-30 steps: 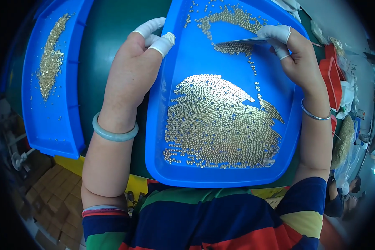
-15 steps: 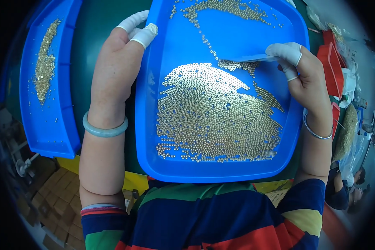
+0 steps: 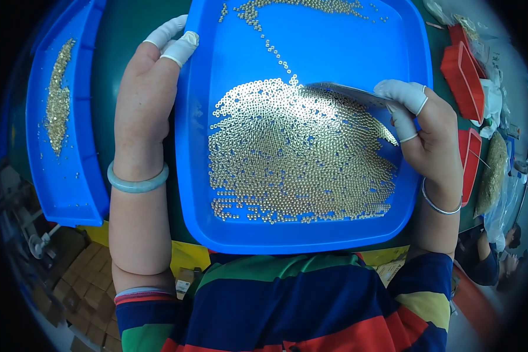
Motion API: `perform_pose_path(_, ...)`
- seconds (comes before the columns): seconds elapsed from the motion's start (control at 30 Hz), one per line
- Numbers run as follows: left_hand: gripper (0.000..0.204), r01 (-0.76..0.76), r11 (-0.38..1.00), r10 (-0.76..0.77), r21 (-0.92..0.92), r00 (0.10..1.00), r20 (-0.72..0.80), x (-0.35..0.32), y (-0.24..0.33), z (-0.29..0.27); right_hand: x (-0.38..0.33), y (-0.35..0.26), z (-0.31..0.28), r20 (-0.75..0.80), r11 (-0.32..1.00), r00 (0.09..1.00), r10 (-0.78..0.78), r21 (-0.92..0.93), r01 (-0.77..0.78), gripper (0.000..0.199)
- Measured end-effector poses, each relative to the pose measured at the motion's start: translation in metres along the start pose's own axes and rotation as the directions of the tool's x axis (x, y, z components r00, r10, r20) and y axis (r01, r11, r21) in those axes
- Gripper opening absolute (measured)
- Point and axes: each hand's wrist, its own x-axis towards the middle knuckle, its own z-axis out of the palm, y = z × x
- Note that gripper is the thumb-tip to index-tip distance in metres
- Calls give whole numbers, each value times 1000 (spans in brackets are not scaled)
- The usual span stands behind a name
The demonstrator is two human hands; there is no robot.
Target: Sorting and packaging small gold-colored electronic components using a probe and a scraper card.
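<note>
Trays first: two blue ones lie on the dark green table [image 3: 141, 35]. The large blue tray [image 3: 311, 234] sits in front of the person's striped shirt [image 3: 287, 299], and a narrower second blue tray [image 3: 70, 193] lies just beside it on the person's left. Two red bins [image 3: 466, 76] stand at the table's right edge. The big tray holds one broad mound of small gold rings [image 3: 299, 158], far too many to count, plus a thin trail of them curving to its far rim; the side tray carries one narrow strip of gold pieces [image 3: 57, 97].

The left hand [image 3: 146, 100] grips the big tray's left rim, two fingers capped in white cots. The right hand [image 3: 428, 129], also showing two cots, pinches a thin flat scraper [image 3: 346, 91] whose edge touches the mound's top. Each wrist wears one bangle: pale green bangle [image 3: 136, 185] left, silver bangle [image 3: 440, 205] right.
</note>
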Motion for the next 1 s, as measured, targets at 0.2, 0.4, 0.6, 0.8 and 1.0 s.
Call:
perform_pose_path(0.2, 41, 9, 1000, -9, -8, 1000, -5, 2, -2, 0, -1, 3, 5, -62, 1000, 998, 0, 2, 0, 22)
perform_pose_path(0.4, 41, 26, 1000, -26, 7, 1000, -12, 4, 0, 1, -5, 10, 3, -125, 996, 988, 86, -16, -89, 21)
perform_pose_path(0.6, 41, 11, 1000, -11, -10, 1000, -19, 6, 2, 2, -5, 16, -1, -144, 994, 984, 108, -20, -112, 21)
perform_pose_path(0.8, 41, 2, 1000, -3, -25, 1000, -19, 7, 0, 2, -6, 15, -2, -130, 994, 986, 109, 11, -108, 21)
perform_pose_path(1.0, 41, 39, 999, -40, -33, 999, -13, 5, -1, 3, -8, 16, -1, -96, 990, 985, 141, 21, -140, 22)
